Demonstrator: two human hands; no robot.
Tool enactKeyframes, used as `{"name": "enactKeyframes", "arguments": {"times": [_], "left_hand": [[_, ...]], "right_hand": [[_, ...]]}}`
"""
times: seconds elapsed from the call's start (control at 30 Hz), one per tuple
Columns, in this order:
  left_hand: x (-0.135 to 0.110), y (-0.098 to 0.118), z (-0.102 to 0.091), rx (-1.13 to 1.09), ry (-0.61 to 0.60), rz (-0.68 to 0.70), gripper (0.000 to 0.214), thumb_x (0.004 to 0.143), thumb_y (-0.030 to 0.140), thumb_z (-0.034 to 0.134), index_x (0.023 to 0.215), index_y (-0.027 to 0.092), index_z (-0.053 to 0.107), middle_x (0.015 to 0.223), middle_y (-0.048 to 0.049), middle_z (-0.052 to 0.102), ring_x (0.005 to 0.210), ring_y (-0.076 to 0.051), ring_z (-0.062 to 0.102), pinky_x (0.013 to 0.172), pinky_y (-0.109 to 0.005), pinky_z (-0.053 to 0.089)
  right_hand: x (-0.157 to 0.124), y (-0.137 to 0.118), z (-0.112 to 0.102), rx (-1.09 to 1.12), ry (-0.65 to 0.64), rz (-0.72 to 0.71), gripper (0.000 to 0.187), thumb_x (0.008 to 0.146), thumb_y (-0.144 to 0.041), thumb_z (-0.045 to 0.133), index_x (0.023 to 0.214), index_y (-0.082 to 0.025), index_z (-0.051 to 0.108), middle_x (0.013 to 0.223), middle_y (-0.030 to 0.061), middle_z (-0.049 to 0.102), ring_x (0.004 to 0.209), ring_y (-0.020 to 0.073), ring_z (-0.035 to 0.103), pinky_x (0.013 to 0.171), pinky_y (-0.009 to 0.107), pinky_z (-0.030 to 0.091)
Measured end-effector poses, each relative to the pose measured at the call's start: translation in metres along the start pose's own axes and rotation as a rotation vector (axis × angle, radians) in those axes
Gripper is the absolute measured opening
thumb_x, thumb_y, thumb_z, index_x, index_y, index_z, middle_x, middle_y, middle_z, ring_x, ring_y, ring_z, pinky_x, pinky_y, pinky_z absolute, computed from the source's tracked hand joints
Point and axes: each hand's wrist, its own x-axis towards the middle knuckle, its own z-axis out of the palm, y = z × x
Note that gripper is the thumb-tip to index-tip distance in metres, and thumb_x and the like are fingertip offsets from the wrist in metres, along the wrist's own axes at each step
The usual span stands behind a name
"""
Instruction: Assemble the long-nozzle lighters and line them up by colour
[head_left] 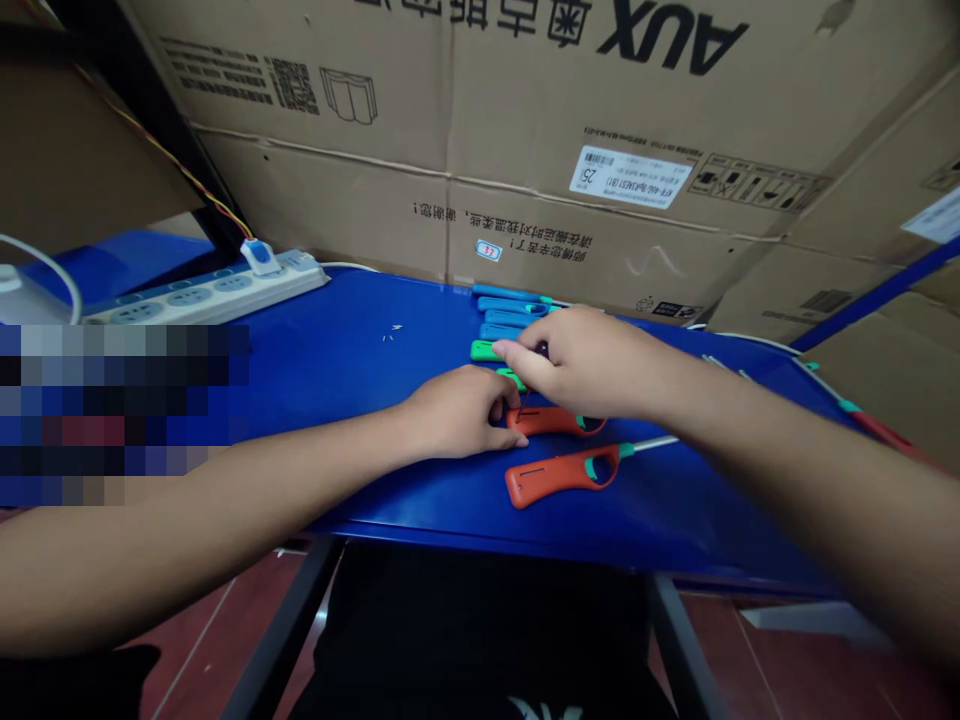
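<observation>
Several long-necked lighters lie side by side across the blue table. An orange lighter [551, 475] is nearest me, and a second orange lighter [551, 420] lies just beyond it. Past these come a green lighter [512, 378], another green lighter [484, 350] and some blue lighters [506, 318]. My left hand [457, 410] is curled at the butt ends of the near green and second orange lighters; what its fingertips hold is hidden. My right hand [585, 360] is closed over the green lighters, around a dark-handled tool [542, 349] that shows only in part.
A white power strip [217, 290] with a plug lies at the back left. Tiny pale slivers [393, 330] are scattered on the blue table [360, 400]. A large cardboard sheet [390, 180] stands along the back. Another red lighter [877, 428] lies at the far right.
</observation>
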Motion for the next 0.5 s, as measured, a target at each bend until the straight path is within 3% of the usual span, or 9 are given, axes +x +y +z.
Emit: {"name": "enactKeyframes", "arguments": {"times": [0.13,0.27,0.37,0.43,0.5], "left_hand": [[0.000,-0.001,0.001,0.013,0.009,0.014,0.033,0.076,0.049,0.074,0.086,0.019,0.066,0.078,-0.0007,0.065,0.067,-0.016,0.056,0.055,-0.027,0.033],[0.001,-0.001,0.001,0.012,0.007,0.046,0.032,0.077,0.048,0.075,0.089,0.020,0.066,0.082,-0.0007,0.066,0.071,-0.016,0.057,0.058,-0.027,0.035],[0.001,-0.001,0.001,0.019,0.004,0.033,0.034,0.076,0.049,0.075,0.089,0.019,0.066,0.079,-0.0003,0.065,0.068,-0.016,0.056,0.057,-0.028,0.035],[0.001,-0.001,0.001,0.007,0.001,0.024,0.034,0.077,0.049,0.075,0.091,0.020,0.067,0.080,0.0002,0.066,0.069,-0.016,0.057,0.056,-0.027,0.035],[0.001,-0.001,0.001,-0.008,-0.004,0.021,0.033,0.076,0.048,0.076,0.093,0.020,0.067,0.081,0.0009,0.067,0.069,-0.015,0.058,0.056,-0.027,0.036]], "right_hand": [[0.002,-0.001,-0.021,-0.085,-0.231,-0.119,0.018,0.093,-0.033,0.054,0.097,-0.023,0.068,0.067,-0.0013,0.062,0.057,0.0122,0.047,0.058,0.028,0.029],[0.007,0.005,-0.031,-0.150,-0.364,-0.200,0.024,0.087,-0.025,0.060,0.110,-0.026,0.065,0.084,0.0010,0.070,0.066,0.0141,0.055,0.059,0.027,0.031],[0.011,0.007,-0.030,-0.212,-0.303,-0.254,0.028,0.090,-0.040,0.059,0.113,-0.025,0.066,0.087,0.0039,0.071,0.070,0.0171,0.058,0.058,0.028,0.031],[0.013,0.007,-0.029,-0.278,-0.257,-0.236,0.037,0.096,-0.050,0.048,0.106,-0.022,0.071,0.081,0.0056,0.071,0.067,0.0181,0.058,0.058,0.029,0.031],[0.014,0.008,-0.028,-0.277,-0.242,-0.251,0.039,0.100,-0.045,0.041,0.103,-0.022,0.073,0.080,0.0054,0.072,0.067,0.0174,0.058,0.060,0.030,0.032]]}}
